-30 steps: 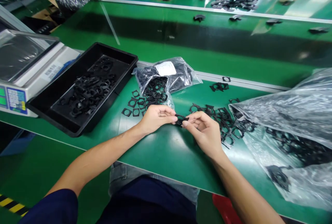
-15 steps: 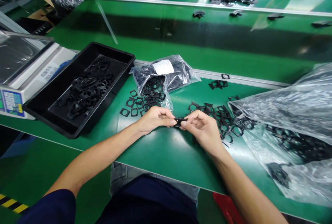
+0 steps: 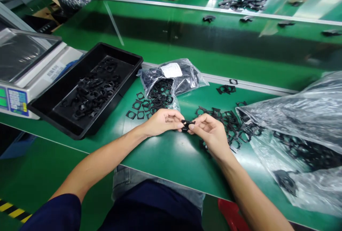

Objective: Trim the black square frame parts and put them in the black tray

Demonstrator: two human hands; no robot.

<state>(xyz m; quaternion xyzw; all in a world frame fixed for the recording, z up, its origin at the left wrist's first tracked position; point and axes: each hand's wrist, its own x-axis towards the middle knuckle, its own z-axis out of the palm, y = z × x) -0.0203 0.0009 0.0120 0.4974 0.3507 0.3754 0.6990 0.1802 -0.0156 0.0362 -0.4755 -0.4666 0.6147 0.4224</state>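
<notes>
Between the fingertips of both hands is a small black plastic part (image 3: 187, 125), held just above the green worktable (image 3: 165, 163). My left hand (image 3: 163, 121) pinches its left end, and my right hand (image 3: 210, 130) pinches its right end. The fingers cover much of the part, so its full shape is hidden. Beyond my left hand, flat black ring-shaped pieces (image 3: 137, 104) spill out of a clear plastic bag (image 3: 187, 81) with a white label. A loose pile of black frame-like parts (image 3: 227, 118) lies just behind and right of my right hand.
A black tray (image 3: 88, 131) with many black parts stands at the left, beside a weighing scale (image 3: 18, 92). At the right lies a large clear bag (image 3: 299, 117) of black parts. Across a green conveyor-like strip (image 3: 160, 42), curved black pieces (image 3: 242, 1) lie heaped.
The view has shifted slightly, so the surroundings sit a little further right. Both hands keep their pinch on the small black part, which seems slightly turned.
</notes>
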